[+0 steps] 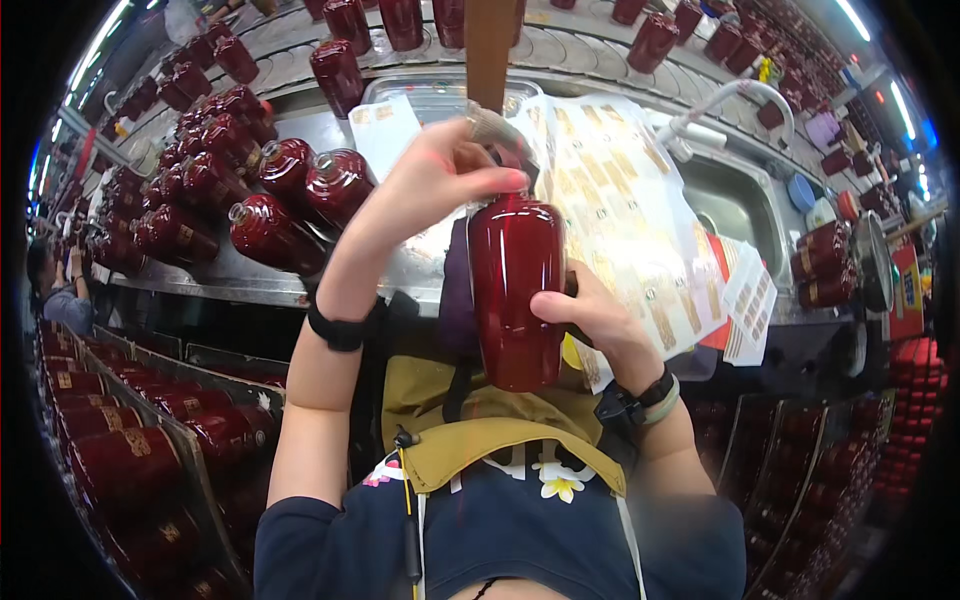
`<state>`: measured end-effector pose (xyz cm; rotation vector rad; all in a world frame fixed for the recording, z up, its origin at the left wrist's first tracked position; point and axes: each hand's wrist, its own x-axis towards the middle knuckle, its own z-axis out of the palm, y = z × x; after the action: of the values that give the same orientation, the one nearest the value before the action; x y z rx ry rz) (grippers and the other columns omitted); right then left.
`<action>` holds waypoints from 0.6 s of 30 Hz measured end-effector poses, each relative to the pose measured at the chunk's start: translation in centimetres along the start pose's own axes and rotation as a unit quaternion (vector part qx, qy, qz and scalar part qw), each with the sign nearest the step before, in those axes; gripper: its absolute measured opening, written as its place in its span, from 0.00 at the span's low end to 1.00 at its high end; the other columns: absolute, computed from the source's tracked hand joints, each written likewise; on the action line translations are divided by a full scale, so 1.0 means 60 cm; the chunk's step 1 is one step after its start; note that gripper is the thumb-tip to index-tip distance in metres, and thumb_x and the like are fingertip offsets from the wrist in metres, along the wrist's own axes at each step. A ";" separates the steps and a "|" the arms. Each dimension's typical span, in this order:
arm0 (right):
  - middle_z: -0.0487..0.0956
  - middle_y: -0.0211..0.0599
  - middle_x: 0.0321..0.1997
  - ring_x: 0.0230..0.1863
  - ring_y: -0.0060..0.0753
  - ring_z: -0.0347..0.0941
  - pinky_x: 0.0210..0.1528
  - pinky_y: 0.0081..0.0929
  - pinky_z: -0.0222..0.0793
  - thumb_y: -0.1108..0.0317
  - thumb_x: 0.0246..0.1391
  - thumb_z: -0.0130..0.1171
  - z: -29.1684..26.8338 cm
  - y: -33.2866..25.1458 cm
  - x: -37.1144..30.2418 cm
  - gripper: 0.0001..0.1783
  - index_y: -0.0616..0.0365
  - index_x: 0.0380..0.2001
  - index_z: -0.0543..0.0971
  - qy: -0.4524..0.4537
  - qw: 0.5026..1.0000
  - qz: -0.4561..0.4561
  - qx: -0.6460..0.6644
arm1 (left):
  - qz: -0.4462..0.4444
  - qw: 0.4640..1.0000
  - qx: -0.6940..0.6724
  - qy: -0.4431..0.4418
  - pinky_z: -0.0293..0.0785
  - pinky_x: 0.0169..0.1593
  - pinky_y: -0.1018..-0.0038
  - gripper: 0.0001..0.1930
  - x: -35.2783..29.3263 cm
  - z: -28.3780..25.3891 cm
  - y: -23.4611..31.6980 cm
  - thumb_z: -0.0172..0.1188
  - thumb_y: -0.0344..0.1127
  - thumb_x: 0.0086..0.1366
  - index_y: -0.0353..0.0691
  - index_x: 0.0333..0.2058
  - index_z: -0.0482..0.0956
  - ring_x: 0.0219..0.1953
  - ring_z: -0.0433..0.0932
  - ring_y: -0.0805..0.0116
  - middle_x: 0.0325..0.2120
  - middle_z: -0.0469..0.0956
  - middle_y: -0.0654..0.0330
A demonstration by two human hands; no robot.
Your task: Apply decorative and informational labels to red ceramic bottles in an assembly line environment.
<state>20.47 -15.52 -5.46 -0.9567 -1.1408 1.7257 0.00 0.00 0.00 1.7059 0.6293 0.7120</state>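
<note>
A glossy dark red bottle [517,290] stands almost upright in front of my body, at the edge of the metal counter. My left hand [435,180] is closed at the bottle's neck, thumb and fingers around its top. My right hand [605,315] grips the bottle's right side; the thumb lies across the front and the other fingers are hidden behind. Just beyond my left fingers is a greyish, partly see-through item [495,128] whose kind I cannot make out. Right of the bottle lie sheets of gold-patterned decals [610,215].
Several red bottles [275,238] crowd the counter at left. A sink [735,205] with a white faucet [740,95] is at right. A brown post [489,50] rises ahead, before a conveyor [580,55] carrying bottles. Crates of bottles [130,465] flank me. Another person [65,295] is at far left.
</note>
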 end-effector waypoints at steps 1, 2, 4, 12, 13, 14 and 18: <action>0.82 0.44 0.53 0.52 0.31 0.80 0.61 0.32 0.73 0.50 0.53 0.74 0.006 0.007 0.005 0.40 0.69 0.60 0.74 0.038 0.999 0.035 0.008 | -0.018 1.000 -0.001 0.017 0.77 0.51 0.76 0.16 0.006 -0.016 -0.005 0.68 0.28 0.66 0.34 0.52 0.78 0.41 0.83 0.72 0.41 0.84 0.60; 0.83 0.43 0.51 0.50 0.30 0.80 0.59 0.30 0.74 0.49 0.55 0.72 0.011 0.013 0.013 0.38 0.70 0.57 0.77 0.075 0.995 0.071 0.016 | -0.008 0.997 0.007 0.074 0.77 0.48 0.77 0.17 0.001 -0.028 -0.005 0.69 0.27 0.65 0.32 0.51 0.78 0.40 0.84 0.72 0.43 0.83 0.58; 0.84 0.43 0.50 0.48 0.29 0.81 0.56 0.29 0.75 0.48 0.57 0.71 -0.013 0.023 -0.018 0.36 0.71 0.56 0.78 0.107 0.988 0.109 0.018 | -0.003 0.988 0.010 0.154 0.77 0.47 0.76 0.18 -0.012 0.010 -0.043 0.67 0.30 0.68 0.33 0.54 0.77 0.41 0.83 0.72 0.48 0.82 0.57; 0.85 0.45 0.46 0.44 0.31 0.84 0.49 0.28 0.79 0.42 0.56 0.70 -0.041 0.025 0.072 0.40 0.72 0.53 0.79 0.167 0.977 0.118 -0.066 | 0.003 0.996 -0.031 0.090 0.63 0.71 0.57 0.61 -0.143 0.117 -0.086 0.84 0.40 0.46 0.29 0.72 0.54 0.69 0.65 0.55 0.67 0.64 0.46; 0.85 0.46 0.46 0.44 0.32 0.84 0.49 0.28 0.79 0.41 0.55 0.71 -0.041 0.024 0.076 0.41 0.72 0.53 0.79 0.166 0.975 0.110 -0.102 | 0.026 0.996 -0.015 0.087 0.60 0.72 0.56 0.66 -0.150 0.127 -0.092 0.85 0.44 0.43 0.29 0.73 0.50 0.70 0.64 0.52 0.68 0.61 0.43; 0.85 0.45 0.46 0.44 0.31 0.84 0.48 0.29 0.79 0.41 0.54 0.71 -0.043 0.033 0.079 0.41 0.71 0.54 0.79 0.167 0.977 0.094 -0.094 | 0.031 0.990 0.099 0.094 0.59 0.73 0.56 0.66 -0.161 0.134 -0.091 0.85 0.45 0.42 0.29 0.73 0.49 0.70 0.64 0.50 0.69 0.60 0.42; 0.85 0.42 0.42 0.45 0.27 0.81 0.48 0.26 0.77 0.45 0.59 0.69 -0.036 0.023 0.082 0.37 0.71 0.55 0.78 0.214 0.962 0.059 -0.160 | 0.034 0.961 0.232 0.149 0.61 0.71 0.59 0.61 -0.165 0.165 -0.117 0.84 0.38 0.44 0.30 0.72 0.54 0.69 0.64 0.46 0.67 0.62 0.40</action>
<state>20.34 -10.63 -8.10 -1.5394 -1.1029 1.3475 0.26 -11.99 -10.08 2.0748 1.0129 0.9328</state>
